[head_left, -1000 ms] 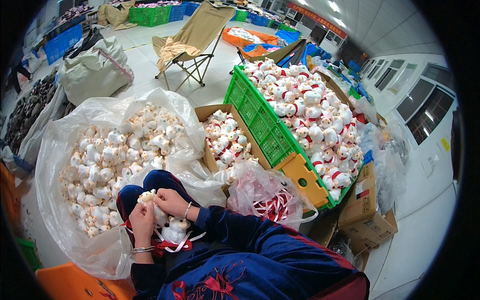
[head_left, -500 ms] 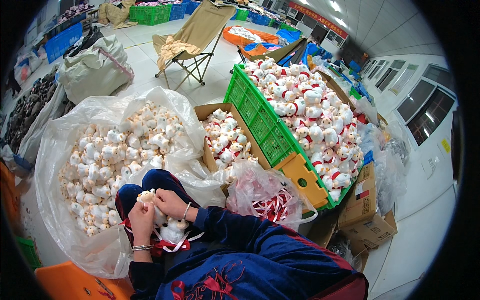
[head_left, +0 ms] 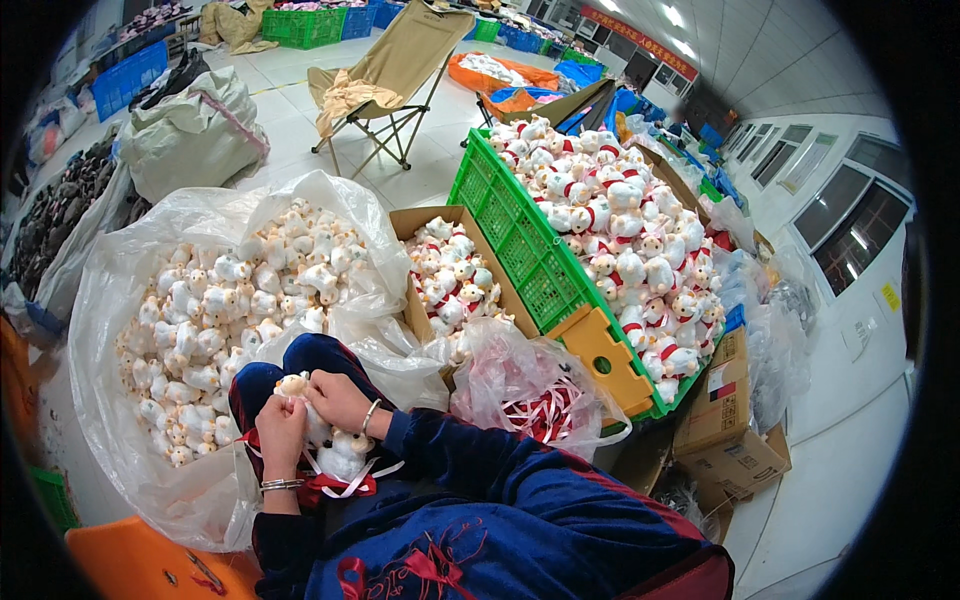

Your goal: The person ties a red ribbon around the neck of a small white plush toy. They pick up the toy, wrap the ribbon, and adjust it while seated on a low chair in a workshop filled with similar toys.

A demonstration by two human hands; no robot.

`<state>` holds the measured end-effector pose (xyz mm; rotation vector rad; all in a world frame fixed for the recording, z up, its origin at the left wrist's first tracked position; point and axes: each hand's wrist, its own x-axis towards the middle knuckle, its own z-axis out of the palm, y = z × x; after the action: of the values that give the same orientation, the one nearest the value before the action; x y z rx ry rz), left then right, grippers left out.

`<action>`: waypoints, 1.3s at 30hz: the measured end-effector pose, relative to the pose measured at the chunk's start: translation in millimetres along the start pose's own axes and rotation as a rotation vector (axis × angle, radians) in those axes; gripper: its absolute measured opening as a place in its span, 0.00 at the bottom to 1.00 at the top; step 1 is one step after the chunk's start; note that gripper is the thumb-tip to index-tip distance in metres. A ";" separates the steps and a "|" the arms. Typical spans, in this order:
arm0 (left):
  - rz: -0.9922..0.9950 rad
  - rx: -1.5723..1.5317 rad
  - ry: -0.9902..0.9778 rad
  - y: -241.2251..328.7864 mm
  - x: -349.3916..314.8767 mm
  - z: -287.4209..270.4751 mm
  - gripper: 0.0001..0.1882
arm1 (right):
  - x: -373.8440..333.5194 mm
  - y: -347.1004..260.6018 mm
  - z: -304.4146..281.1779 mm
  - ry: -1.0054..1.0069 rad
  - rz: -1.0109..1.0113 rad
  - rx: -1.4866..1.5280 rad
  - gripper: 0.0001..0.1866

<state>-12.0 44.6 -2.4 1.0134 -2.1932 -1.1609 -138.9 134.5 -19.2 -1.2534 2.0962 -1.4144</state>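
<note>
A small white plush toy (head_left: 292,385) with a tan-orange face is held up over my lap. My left hand (head_left: 281,430) is closed, its fingertips pinching the toy near its head. From the other side my right hand (head_left: 338,400) grips the same toy, fingers curled round its upper part. Just below, a second white plush toy (head_left: 344,458) rests on my lap. Red and white ribbons (head_left: 350,488) lie around it, partly under my wrists. What is between my fingertips besides the toy is too small to make out.
Left of my knees stands a clear plastic bag (head_left: 95,400) full of plain white plush toys. Ahead are a cardboard box (head_left: 490,232) and a green crate (head_left: 510,225) of toys with red ribbons. A bag of ribbons (head_left: 500,370) sits right of my knees. Scissors (head_left: 207,572) lie on an orange surface.
Both hands stay on the same plush toy, with only a slight shift of the fingers and a small lowering of the left hand. The surroundings look the same.
</note>
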 end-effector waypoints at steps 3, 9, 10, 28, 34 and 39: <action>0.075 -0.024 0.069 -4.2 -0.8 1.6 0.13 | 2.4 -1.7 -4.5 -0.030 -0.014 -0.029 0.13; 0.092 0.029 -0.021 10.5 -20.8 -16.5 0.17 | -5.6 -17.6 -19.9 -0.117 0.063 0.072 0.15; 0.092 0.025 -0.041 13.6 -23.8 -17.1 0.19 | -5.8 -17.3 -17.6 -0.106 0.043 0.011 0.17; 0.230 -0.305 0.107 33.3 -37.1 -10.8 0.29 | 12.3 -15.7 -15.0 -0.180 0.355 0.482 0.21; 0.088 -0.398 0.033 41.1 -42.1 -13.9 0.42 | 7.7 -25.9 -27.9 -0.287 0.344 0.611 0.18; 0.136 -0.490 -0.095 38.7 -39.3 -14.4 0.52 | 5.6 -33.7 -42.2 -0.304 0.323 0.635 0.16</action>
<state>7.0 82.4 35.8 0.6031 -1.8663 -1.5980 -153.9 150.5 30.6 -0.7708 1.4000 -1.4590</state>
